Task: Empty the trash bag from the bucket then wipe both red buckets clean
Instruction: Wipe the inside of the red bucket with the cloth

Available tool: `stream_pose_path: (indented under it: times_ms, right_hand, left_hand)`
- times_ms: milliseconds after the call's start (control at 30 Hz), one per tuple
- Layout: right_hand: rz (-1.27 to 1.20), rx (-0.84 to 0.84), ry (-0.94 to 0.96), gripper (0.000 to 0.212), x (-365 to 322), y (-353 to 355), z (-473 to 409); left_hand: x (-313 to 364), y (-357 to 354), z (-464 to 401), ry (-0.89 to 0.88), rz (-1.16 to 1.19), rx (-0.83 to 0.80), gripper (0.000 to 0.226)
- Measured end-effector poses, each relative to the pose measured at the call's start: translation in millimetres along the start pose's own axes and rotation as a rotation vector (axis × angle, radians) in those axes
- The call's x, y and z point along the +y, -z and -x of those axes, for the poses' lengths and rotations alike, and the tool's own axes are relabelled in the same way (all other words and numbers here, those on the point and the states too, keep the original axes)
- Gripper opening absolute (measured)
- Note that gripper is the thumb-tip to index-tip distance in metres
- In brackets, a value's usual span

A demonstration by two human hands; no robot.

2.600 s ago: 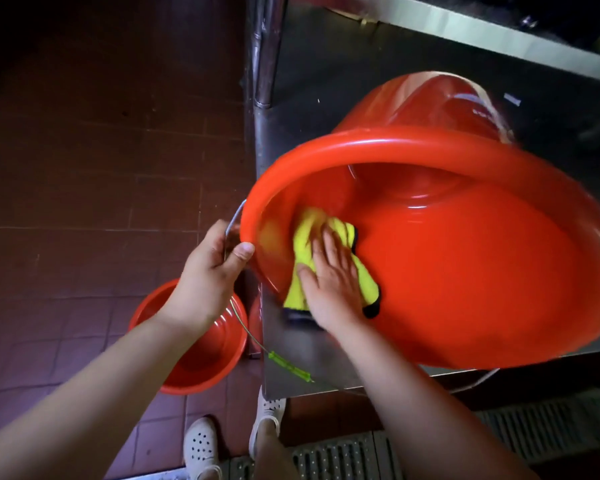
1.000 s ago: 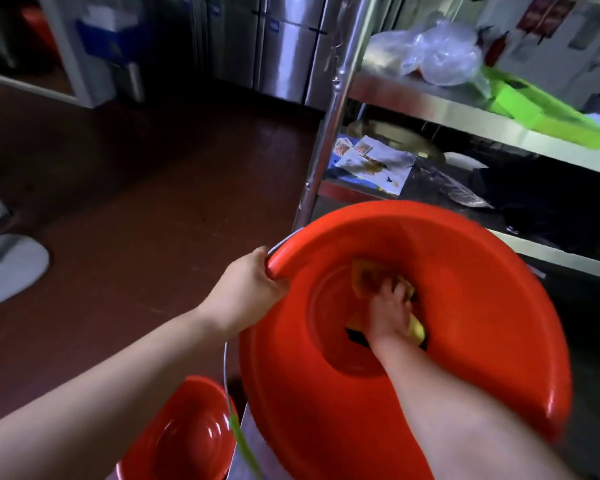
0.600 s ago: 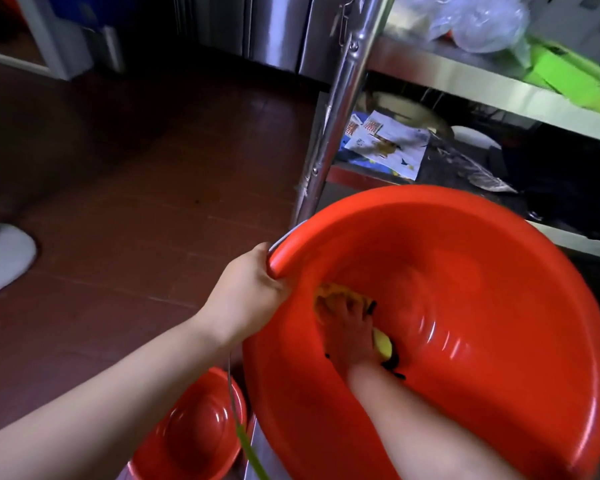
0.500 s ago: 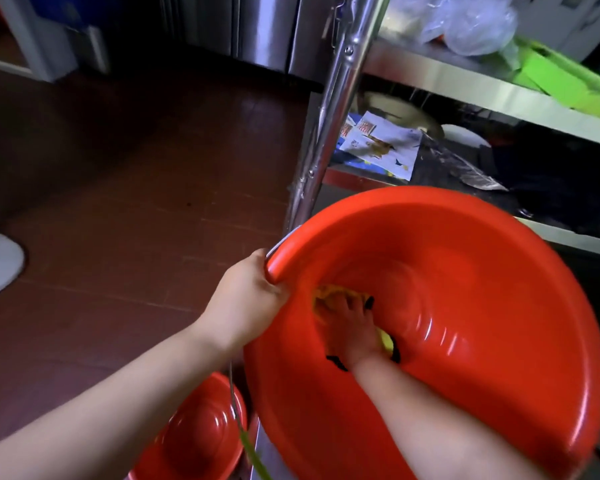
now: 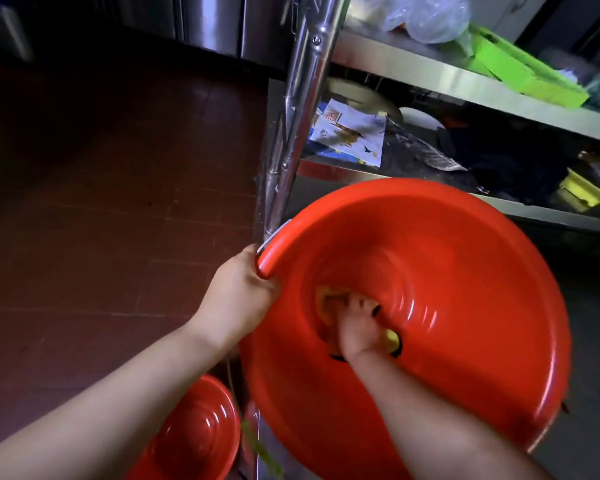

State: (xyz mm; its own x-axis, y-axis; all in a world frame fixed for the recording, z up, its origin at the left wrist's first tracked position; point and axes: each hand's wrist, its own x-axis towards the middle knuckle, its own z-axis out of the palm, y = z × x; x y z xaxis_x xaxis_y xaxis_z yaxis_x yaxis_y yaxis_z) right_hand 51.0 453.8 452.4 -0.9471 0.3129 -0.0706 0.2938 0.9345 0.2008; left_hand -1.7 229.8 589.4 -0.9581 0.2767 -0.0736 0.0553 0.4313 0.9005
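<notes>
A large red bucket is tipped toward me, its mouth facing the camera. My left hand grips its rim on the left side, by the metal handle. Deep inside the bucket, my right hand presses a yellow cloth with a black edge against the bottom; my fingers cover most of the cloth. A second, smaller red bucket sits on the floor at lower left, with nothing visible inside it. No trash bag is in view.
A steel shelf post rises just behind the large bucket's rim. The steel shelves hold clear plastic bags, a green box, printed paper and dark items. Dark red floor tiles spread to the left, steel cabinets at the back.
My right hand has kept rubbing the cloth around the bottom of the big bucket, shifting slightly down and left. My view dropped a little. My left hand has stayed on the rim.
</notes>
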Motion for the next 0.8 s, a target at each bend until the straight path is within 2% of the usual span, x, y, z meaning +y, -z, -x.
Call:
stream_pose_path:
  times_ms: [67, 167, 233, 333, 467, 533, 667, 800]
  right_hand:
    - [-0.067, 0.032, 0.052, 0.044, -13, -4, 9]
    - [-0.05, -0.146, 0.119, 0.041, -11, -6, 8]
    - [0.008, -0.183, 0.159, 0.041, -3, -2, 3]
    - [0.037, -0.103, 0.022, 0.039, 12, 14, -8]
    - [-0.017, 0.073, -0.257, 0.04, 43, 40, -28]
    - [-0.051, 0.109, -0.313, 0.039, 50, 40, -31]
    - [-0.074, 0.054, -0.368, 0.041, 37, 22, -14]
    - [-0.064, -0.094, -0.256, 0.04, 12, 2, 7]
  left_hand:
    - [-3, 1, 0, -0.016, -0.005, -0.008, 0.014]
    - [-6, 3, 1, -0.015, -0.009, -0.009, 0.013]
    - [-7, 5, 0, -0.003, -0.006, -0.011, 0.013]
    - [-9, 6, 1, 0.008, -0.012, -0.021, 0.013]
    - [-12, 6, 1, 0.022, 0.015, -0.026, 0.011]
    - [-14, 6, 0, 0.02, 0.03, -0.031, 0.012]
    - [-15, 6, -1, 0.001, 0.047, -0.033, 0.014]
    - [-10, 3, -5, -0.006, 0.042, -0.031, 0.016]
